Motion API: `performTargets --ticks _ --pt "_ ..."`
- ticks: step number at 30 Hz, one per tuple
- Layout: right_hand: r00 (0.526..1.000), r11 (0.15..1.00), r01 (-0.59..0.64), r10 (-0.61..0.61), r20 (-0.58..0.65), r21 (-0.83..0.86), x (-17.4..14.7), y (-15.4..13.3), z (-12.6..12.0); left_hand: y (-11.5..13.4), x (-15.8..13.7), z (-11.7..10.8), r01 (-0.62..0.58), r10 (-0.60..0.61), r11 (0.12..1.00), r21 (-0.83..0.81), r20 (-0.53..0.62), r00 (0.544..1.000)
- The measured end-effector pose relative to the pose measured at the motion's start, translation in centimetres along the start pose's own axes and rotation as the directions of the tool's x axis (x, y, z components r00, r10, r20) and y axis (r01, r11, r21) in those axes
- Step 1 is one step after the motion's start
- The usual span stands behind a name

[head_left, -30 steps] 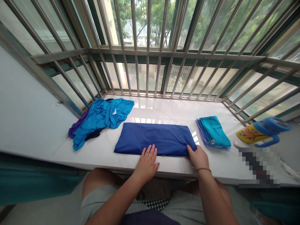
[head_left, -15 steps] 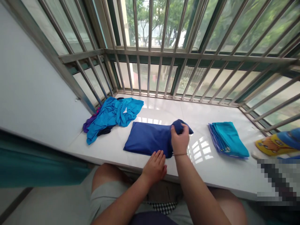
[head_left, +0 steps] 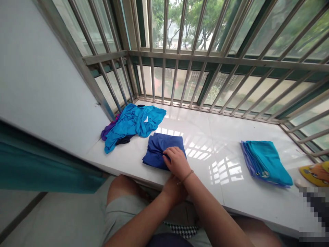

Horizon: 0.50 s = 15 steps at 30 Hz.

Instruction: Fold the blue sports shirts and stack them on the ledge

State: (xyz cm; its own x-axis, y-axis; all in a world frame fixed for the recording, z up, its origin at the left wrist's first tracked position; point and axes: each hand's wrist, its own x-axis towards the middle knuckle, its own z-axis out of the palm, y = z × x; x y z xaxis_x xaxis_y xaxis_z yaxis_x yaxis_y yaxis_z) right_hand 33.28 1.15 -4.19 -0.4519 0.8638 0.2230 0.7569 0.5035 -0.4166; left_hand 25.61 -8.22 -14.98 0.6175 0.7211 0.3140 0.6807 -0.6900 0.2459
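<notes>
A dark blue cloth [head_left: 156, 142] lies folded into a small, wrinkled bundle on the white ledge in front of me. My right hand [head_left: 177, 159] is on its right part, fingers bent and gripping the fabric, with creases running from the fingertips. Beneath my right wrist, at the ledge's front edge, is my left hand [head_left: 173, 192]. My right forearm covers its fingers, so their pose is hidden. A crumpled bright blue garment [head_left: 133, 123] with a small white tag lies behind and left of the bundle, over purple and black fabric.
A folded stack of teal and lilac cloth [head_left: 269, 161] lies to the right on the white ledge [head_left: 200, 185]. Past it stands a yellow item with a cartoon face [head_left: 316, 173], cut off by the frame. Metal bars [head_left: 177, 82] and windows close the back; a teal curtain [head_left: 51, 168] hangs left.
My right hand has brought the cloth's right end leftward over the rest, making the bundle smaller. My left hand has drawn back under my right wrist. The view has shifted left.
</notes>
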Motion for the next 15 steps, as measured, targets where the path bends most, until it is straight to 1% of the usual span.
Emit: performTargets --ticks 2,3,5,8,11,13,15 --pt "0.993 0.995 -0.084 0.08 -0.083 -0.052 0.1 2.3 -1.1 0.1 0.5 -0.9 0.038 -0.037 0.998 -0.043 0.035 0.999" --pt "0.989 0.99 -0.118 0.111 -0.099 -0.071 0.4 3.4 -1.5 0.2 0.6 -1.3 0.057 -0.055 0.997 -0.051 0.053 0.997" --pt "0.984 0.984 -0.157 0.148 -0.094 -0.09 1.3 5.2 -2.1 0.4 0.7 -1.9 0.078 -0.075 0.996 -0.039 0.068 0.995" --pt "0.984 0.982 -0.177 0.177 0.002 -0.068 3.4 7.0 -2.4 0.8 0.7 -2.2 0.094 -0.093 0.995 -0.016 0.04 0.995" --pt "0.971 0.979 -0.2 0.202 0.127 -0.026 5.1 7.9 -2.7 1.0 0.8 -2.3 0.161 -0.161 0.986 -0.038 0.011 0.987" --pt "0.958 0.973 -0.232 0.231 0.171 -0.014 5.4 8.4 -3.1 0.9 0.6 -2.5 0.209 -0.209 0.976 -0.069 0.004 0.978" --pt "0.939 0.959 -0.284 0.281 0.199 -0.014 4.5 9.0 -3.7 0.6 -0.2 -3.0 0.217 -0.219 0.97 -0.114 -0.008 0.976"
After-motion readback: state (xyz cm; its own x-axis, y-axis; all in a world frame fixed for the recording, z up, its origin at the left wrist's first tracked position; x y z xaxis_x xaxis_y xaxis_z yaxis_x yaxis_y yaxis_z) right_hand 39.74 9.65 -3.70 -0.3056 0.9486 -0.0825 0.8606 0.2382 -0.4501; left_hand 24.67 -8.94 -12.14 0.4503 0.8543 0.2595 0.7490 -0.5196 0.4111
